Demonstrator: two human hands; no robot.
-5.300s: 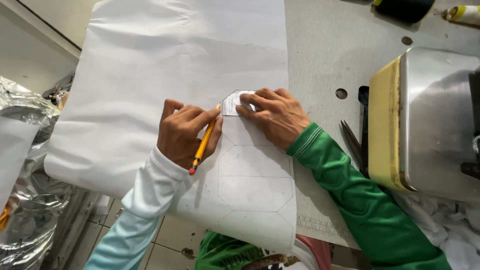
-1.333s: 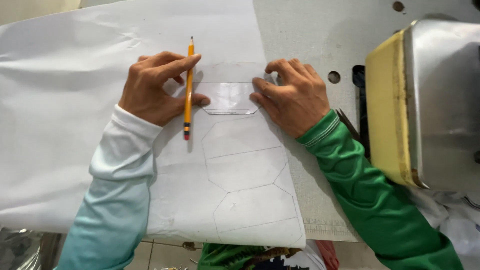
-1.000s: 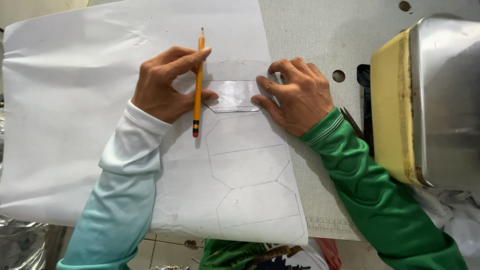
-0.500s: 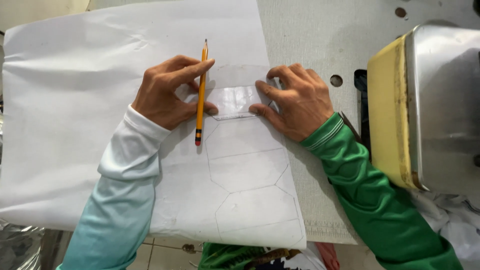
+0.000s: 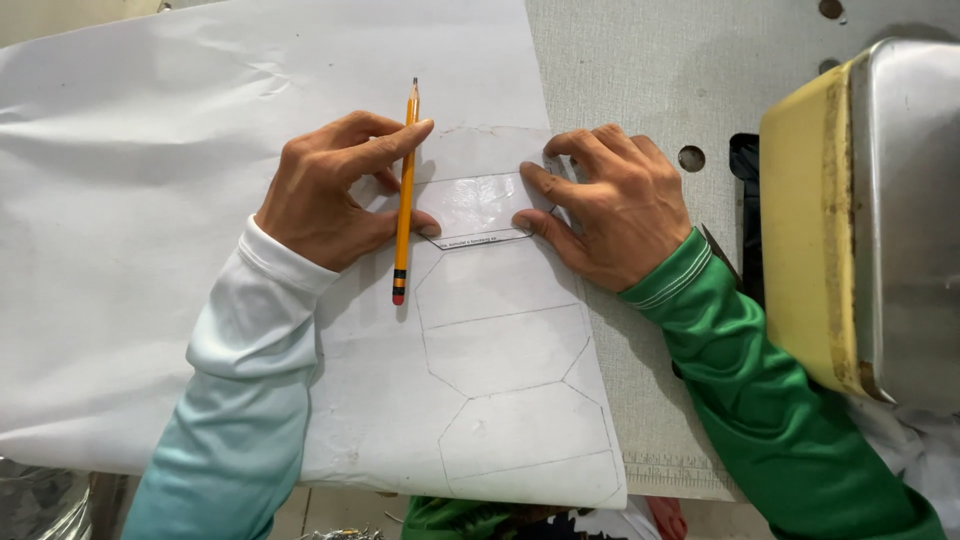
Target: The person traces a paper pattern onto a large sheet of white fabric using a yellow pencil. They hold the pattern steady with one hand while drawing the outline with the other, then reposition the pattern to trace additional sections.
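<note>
A wide white paper sheet (image 5: 150,230) spreads leftward with free room, its near edge hanging past the tabletop (image 5: 640,80). The left hand (image 5: 335,195) grips an orange pencil (image 5: 404,190), tip pointing away. The clear template (image 5: 480,208) lies flat between both hands. The right hand (image 5: 610,205) presses its edge with fingers spread, seemingly gripping nothing. A yellow-sided machine (image 5: 860,220) stands close at the right.
</note>
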